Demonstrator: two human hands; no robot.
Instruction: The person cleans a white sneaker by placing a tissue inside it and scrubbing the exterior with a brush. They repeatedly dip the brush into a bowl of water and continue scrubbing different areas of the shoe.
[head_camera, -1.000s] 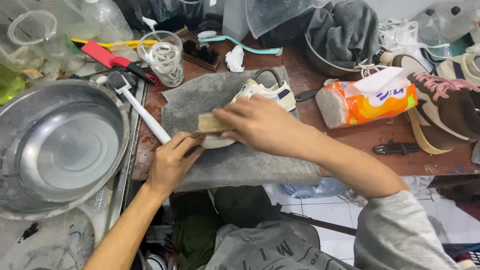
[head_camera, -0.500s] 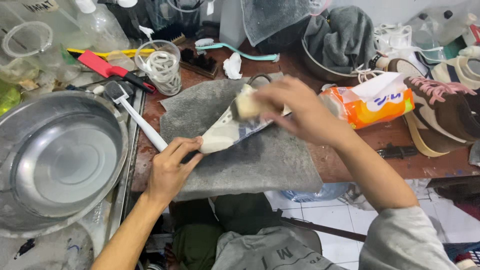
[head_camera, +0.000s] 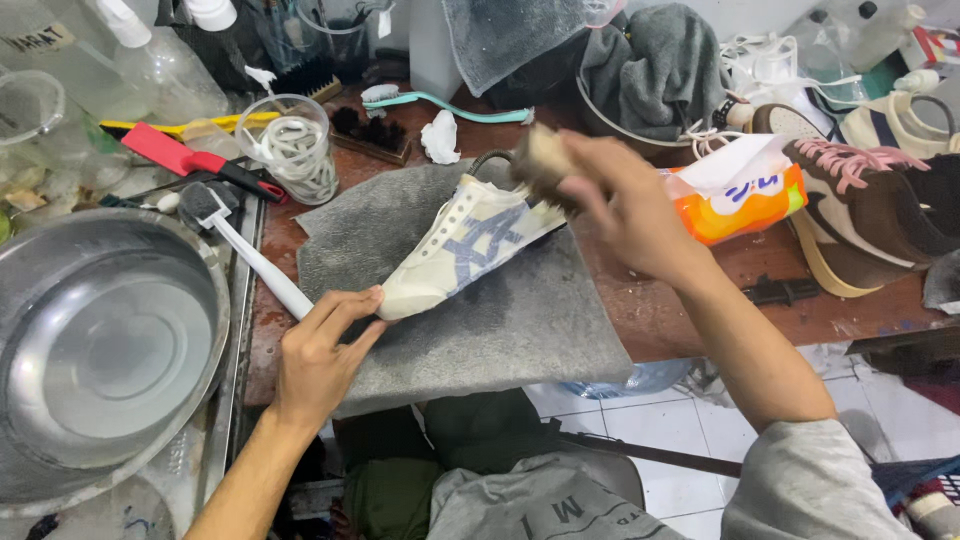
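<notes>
Left hand (head_camera: 320, 360): my fingers pin the toe of the cream sneaker (head_camera: 465, 245) to the grey mat (head_camera: 500, 330).
Right hand (head_camera: 625, 205): closed around a brush (head_camera: 540, 160) at the heel.
Left: steel basin (head_camera: 100, 350) — white-handled brush (head_camera: 250, 255) lies between.

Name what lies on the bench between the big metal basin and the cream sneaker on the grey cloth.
In the head view, a white-handled brush lies between the metal basin and the cream sneaker, its handle running toward the left hand at the toe.

You worked in a shoe-cleaning workshop: a cluttered table (head_camera: 700, 300) carried a grey towel mat (head_camera: 500, 320), scrub brushes (head_camera: 370, 132), spray bottles (head_camera: 150, 60), a steel basin (head_camera: 100, 350), a cup of laces (head_camera: 292, 148) and waiting sneakers (head_camera: 860, 200).
</notes>
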